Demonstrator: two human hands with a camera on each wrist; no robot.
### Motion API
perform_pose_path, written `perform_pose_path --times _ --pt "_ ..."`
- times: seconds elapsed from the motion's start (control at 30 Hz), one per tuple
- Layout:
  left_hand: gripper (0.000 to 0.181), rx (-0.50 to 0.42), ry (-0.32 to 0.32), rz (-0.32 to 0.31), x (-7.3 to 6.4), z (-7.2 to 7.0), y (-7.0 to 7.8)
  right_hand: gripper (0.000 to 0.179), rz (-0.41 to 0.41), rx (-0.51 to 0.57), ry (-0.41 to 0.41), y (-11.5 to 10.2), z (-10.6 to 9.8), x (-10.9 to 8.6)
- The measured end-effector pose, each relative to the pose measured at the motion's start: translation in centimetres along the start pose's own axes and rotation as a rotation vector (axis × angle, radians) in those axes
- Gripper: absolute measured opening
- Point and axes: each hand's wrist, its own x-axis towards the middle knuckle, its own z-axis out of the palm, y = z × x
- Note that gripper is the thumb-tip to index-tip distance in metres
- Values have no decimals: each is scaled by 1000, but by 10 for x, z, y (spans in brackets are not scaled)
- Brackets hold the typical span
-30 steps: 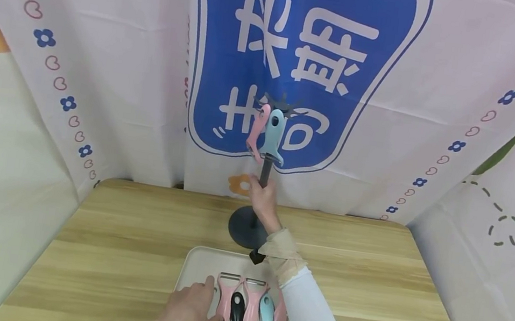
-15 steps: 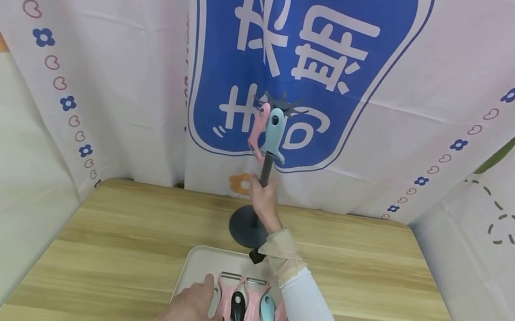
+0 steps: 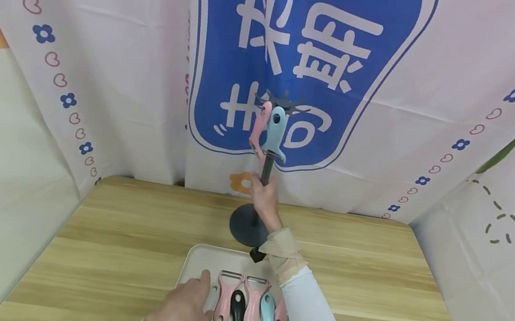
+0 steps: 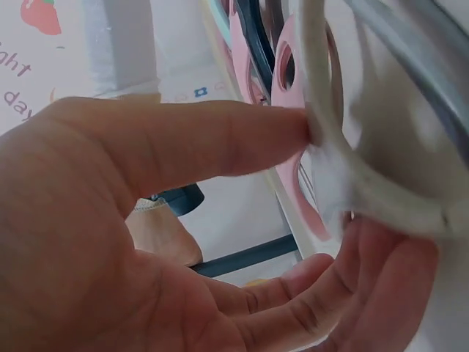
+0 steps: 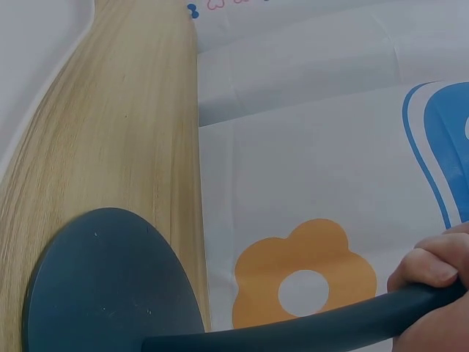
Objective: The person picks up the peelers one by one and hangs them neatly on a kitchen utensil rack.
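In the head view my left hand (image 3: 182,302) is over the left side of a beige tray (image 3: 208,257). It pinches a white peeler (image 4: 333,125) between thumb and fingers, seen close up in the left wrist view; the hand covers part of it in the head view. My right hand (image 3: 264,199) grips the dark pole (image 5: 322,326) of an upright stand with a round base (image 3: 241,224). From prongs at the stand's top (image 3: 285,102) hang a pink peeler (image 3: 260,125) and a light blue peeler (image 3: 275,130).
Pink peelers (image 3: 226,303), a black peeler (image 3: 238,310) and another light blue peeler (image 3: 267,316) lie side by side in the tray. The wooden table (image 3: 118,250) meets a printed cloth backdrop (image 3: 361,152) behind the stand. My right forearm (image 3: 311,308) crosses over the tray's right side.
My left hand has shifted slightly left with the white peeler, away from the neighbouring pink one. The right hand keeps its grip on the pole; the stand has not moved.
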Motion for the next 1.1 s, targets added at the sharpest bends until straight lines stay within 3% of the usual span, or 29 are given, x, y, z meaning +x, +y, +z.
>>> perform_pose_path --times 0.27,0.63,0.9,1.1 --pt "58 28 1 -6 2 3 -2 51 -18 -40 -13 0 -1 1" --pt "58 48 -11 -8 2 0 0 49 -9 -16 -18 -1 -1 1" --pt "58 66 31 16 -4 -10 -2 50 -14 -13 -15 -1 0 0" --pt "43 54 60 38 -4 -15 -3 52 0 -1 -13 -1 -1 -1"
